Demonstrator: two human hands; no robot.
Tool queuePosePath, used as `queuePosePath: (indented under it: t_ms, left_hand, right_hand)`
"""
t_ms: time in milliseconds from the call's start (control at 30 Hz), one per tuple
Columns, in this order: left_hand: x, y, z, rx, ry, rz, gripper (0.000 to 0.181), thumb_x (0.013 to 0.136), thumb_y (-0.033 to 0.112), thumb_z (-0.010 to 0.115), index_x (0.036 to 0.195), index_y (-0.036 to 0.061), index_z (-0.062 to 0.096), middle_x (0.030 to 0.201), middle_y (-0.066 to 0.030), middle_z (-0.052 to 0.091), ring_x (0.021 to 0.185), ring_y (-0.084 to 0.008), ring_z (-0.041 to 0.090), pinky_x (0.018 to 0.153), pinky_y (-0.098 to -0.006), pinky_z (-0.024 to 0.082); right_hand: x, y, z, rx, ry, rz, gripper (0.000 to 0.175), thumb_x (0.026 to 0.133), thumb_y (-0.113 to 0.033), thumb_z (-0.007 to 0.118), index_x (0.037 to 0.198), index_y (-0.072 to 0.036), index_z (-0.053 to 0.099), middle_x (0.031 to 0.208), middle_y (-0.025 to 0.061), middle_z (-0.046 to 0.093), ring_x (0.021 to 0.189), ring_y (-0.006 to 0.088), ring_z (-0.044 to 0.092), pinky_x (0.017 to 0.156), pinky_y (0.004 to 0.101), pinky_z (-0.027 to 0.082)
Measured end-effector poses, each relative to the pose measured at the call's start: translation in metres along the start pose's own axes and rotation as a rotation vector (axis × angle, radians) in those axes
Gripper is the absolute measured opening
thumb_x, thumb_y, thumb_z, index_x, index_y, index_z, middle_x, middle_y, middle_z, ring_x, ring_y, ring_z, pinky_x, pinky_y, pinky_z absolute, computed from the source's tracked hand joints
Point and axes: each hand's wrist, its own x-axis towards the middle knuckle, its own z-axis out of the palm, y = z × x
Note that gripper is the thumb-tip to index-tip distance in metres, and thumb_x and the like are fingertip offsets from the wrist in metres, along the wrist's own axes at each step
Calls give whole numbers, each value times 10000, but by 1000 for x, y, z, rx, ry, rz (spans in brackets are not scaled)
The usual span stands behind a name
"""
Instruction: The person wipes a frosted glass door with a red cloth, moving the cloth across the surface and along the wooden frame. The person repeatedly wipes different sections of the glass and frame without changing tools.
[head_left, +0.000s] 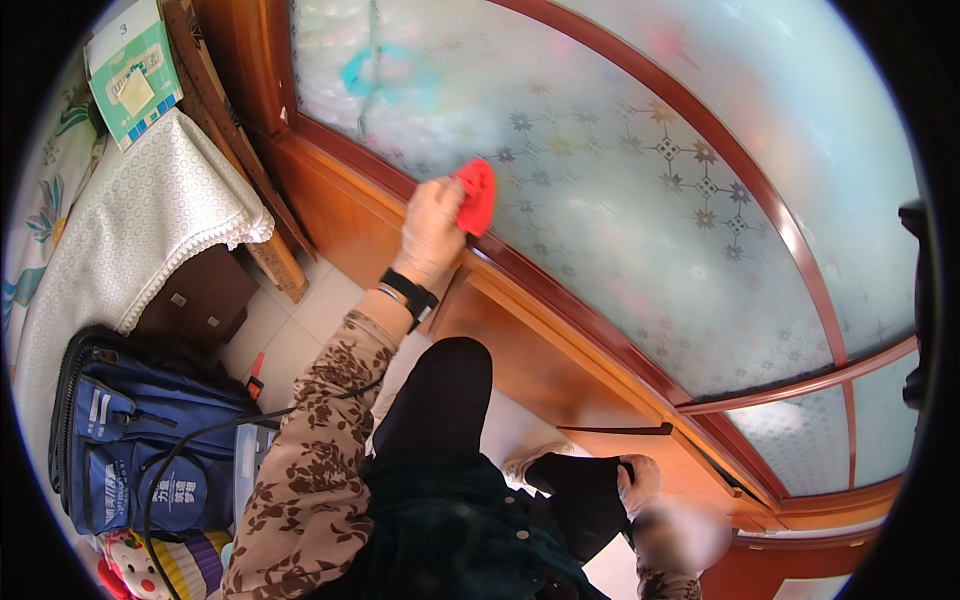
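My left hand (433, 231) grips a folded red cloth (478, 199) at the lower edge of a window. The cloth lies against or close before the frosted, star-patterned glass pane (570, 180), just above its reddish-brown frame (551, 266). A thin clear glove seems to cover that hand, and a black band (411, 298) circles the wrist. Low on the right, my right hand (641, 484) rests on my bent knee (581, 480) in black trousers. I see nothing held in it; its fingertips are partly hidden.
Wooden panelling (525, 367) runs below the window. To the left, a white lace-edged cloth (165, 195) drapes over furniture, with a green calendar (135, 82) on it. A blue bag (157, 442) stands below, beside a clown-faced toy (135, 570). A black cable (199, 433) passes behind my left forearm.
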Motion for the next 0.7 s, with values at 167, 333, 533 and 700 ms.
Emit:
queuePosePath:
  t_ms: [167,333,533,700]
  left_hand:
    - [18,-88,-17,47,138,-354,474,754,-101,652,1212,13,608,1111,-186,609,1058,-399,590,915,-442,505]
    - [48,-172,-48,198,207,-598,466,802,-56,647,1263,13,630,1145,-205,629,1057,-381,624,960,-417,497]
    - [60,-220,-76,-5,104,-965,621,907,-7,584,1510,55,452,1336,-182,567,1217,-305,582,1023,-359,457]
    - [35,-204,-58,-120,117,-928,678,878,-61,559,1534,7,400,1319,-179,573,1183,-286,587,1006,-329,455]
  right_hand:
    - [7,-12,-2,-21,6,11,174,849,-102,687,1011,-42,666,1005,162,692,976,378,648,897,458,505]
    - [10,-15,-3,-12,1,13,167,853,-96,675,1011,-43,659,1000,161,686,969,376,644,888,459,506]
    - [14,-1,7,-51,-13,21,171,857,-130,663,1007,-49,653,999,150,678,963,371,630,881,459,499]
    - [21,-1,10,-53,-28,39,183,848,-152,689,1006,-66,656,1010,123,682,982,359,625,885,456,493]
